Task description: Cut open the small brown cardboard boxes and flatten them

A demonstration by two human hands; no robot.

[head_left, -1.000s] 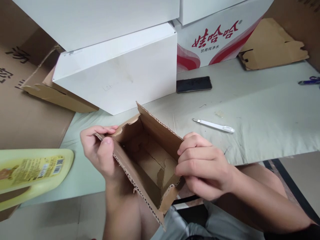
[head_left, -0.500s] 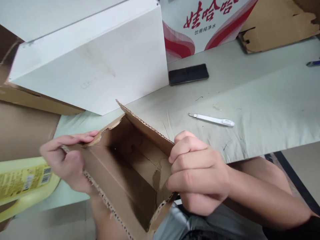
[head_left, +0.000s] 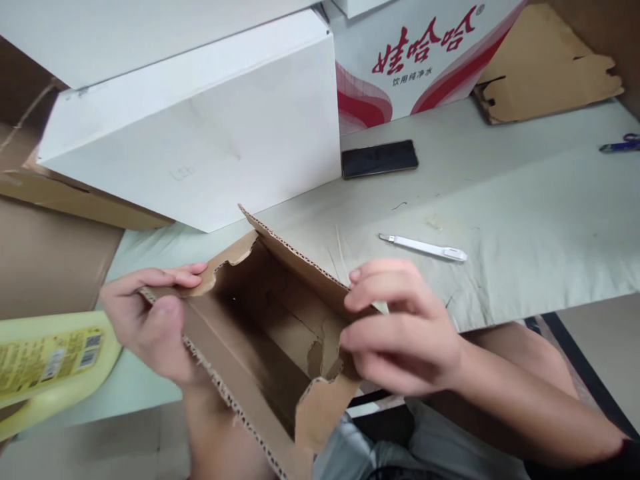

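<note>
A brown cardboard box (head_left: 295, 313) with its top flaps raised is tilted toward me, its bare inside showing. The cut edges look ragged, and a torn patch marks the inner wall. My left hand (head_left: 155, 327) grips the left end, thumb on the near flap and fingers along the left end flap. Over at the right end, my right hand (head_left: 400, 327) has its fingers curled at the corner of the far flap, somewhat loosely; its thumb is hard to make out. A white utility knife (head_left: 425, 247) lies on the cloth beyond my right hand.
On the pale green tablecloth (head_left: 525, 233) are a black phone (head_left: 380, 159) and, far right, a blue-handled tool (head_left: 620, 145). White boxes (head_left: 210, 140), a red-and-white carton (head_left: 420, 73) and flattened cardboard (head_left: 550, 87) line the back. A yellow bottle (head_left: 55, 360) is at left.
My right hand's fingers have loosened and spread a little. The small right end flap now leans outward below them. My left hand still holds the box, and the view has shifted slightly.
</note>
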